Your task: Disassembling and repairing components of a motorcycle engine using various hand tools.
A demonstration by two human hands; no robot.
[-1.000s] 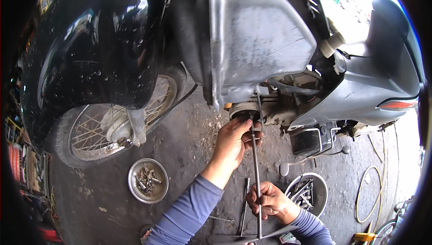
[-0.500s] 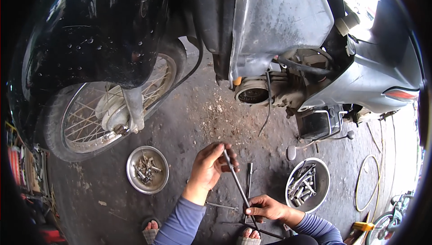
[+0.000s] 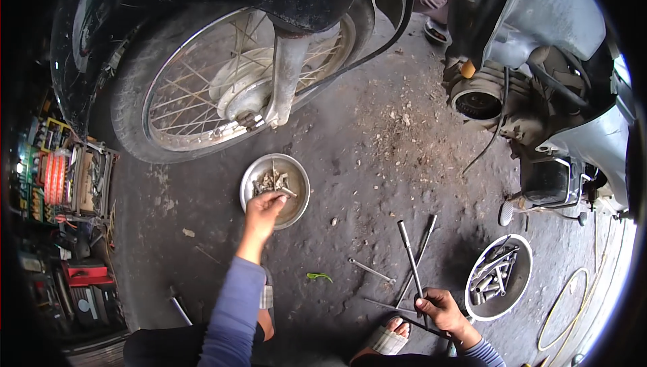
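Note:
My left hand reaches over the near rim of a round metal bowl, its fingers pressed together beside the small metal parts inside. Whether a part is between the fingertips, I cannot make out. My right hand, at the lower right, is closed around a long T-handle wrench, its shaft pointing up and away. On the ground just beyond that hand lies another T-handle wrench, partly crossed by the held one. A thin spanner lies to their left.
A larger metal bowl with sockets and spanners stands at right. The spoked front wheel and the motorcycle's engine are ahead. A tool rack lines the left. A green scrap and my sandalled foot are near.
The view has swung left. My left hand has let go of the wrench shaft and moved left to the small bowl. My right hand still holds the wrench.

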